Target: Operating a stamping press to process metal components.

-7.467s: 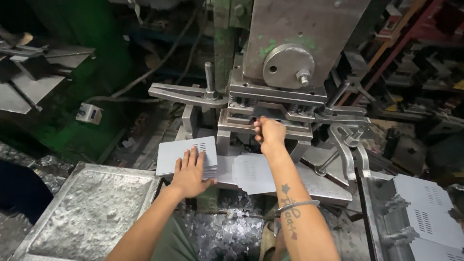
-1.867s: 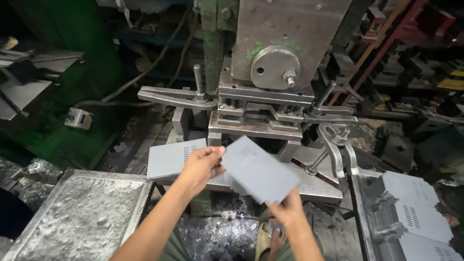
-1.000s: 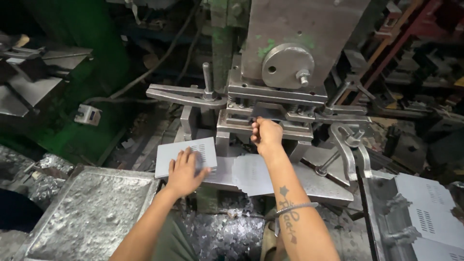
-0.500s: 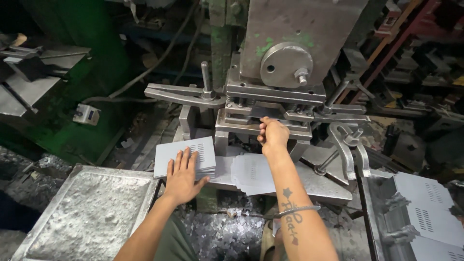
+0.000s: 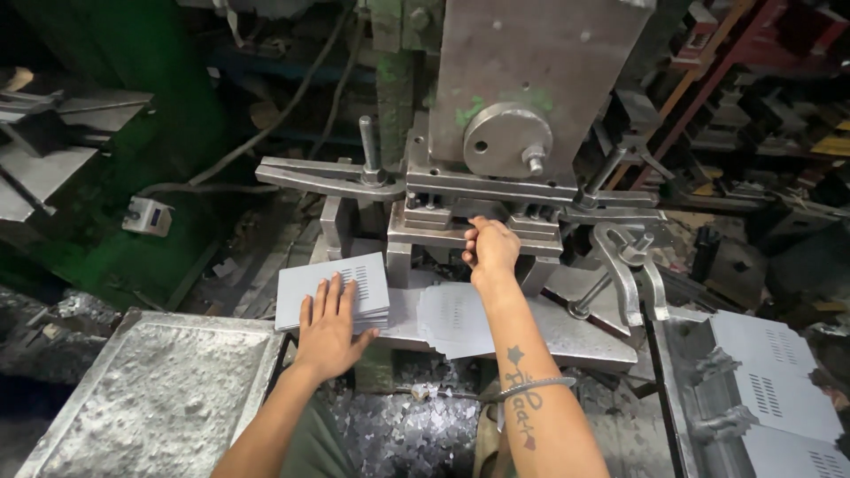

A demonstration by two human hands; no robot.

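At the centre of the view stands a tall grey punch press point(image 5: 531, 80) with a round boss on its face and clamp bars at either side. Below it a flat steel press bed point(image 5: 575, 332) juts toward the person, its front edge crowded by metal scrap on the floor. On the bed's left front corner sits a neat stack of pale grey sheet-metal blanks point(image 5: 329, 285), each rectangular with a small block of louvre slots near one edge. The left hand point(image 5: 329, 327) lies flat on the stack, fingers spread wide. A single blank point(image 5: 453, 317) lies at the middle of the bed, its front edge overhanging slightly. The right hand point(image 5: 492, 252) reaches over that blank into the narrow gap under the die; its fingers curl inward, and whether they grip anything cannot be told. Beyond the bed's right edge, a metal bin point(image 5: 682, 389) holds punched panels point(image 5: 775, 372), loosely overlapped. Left of the bed, a dimpled steel tray point(image 5: 150, 398) lies bare.
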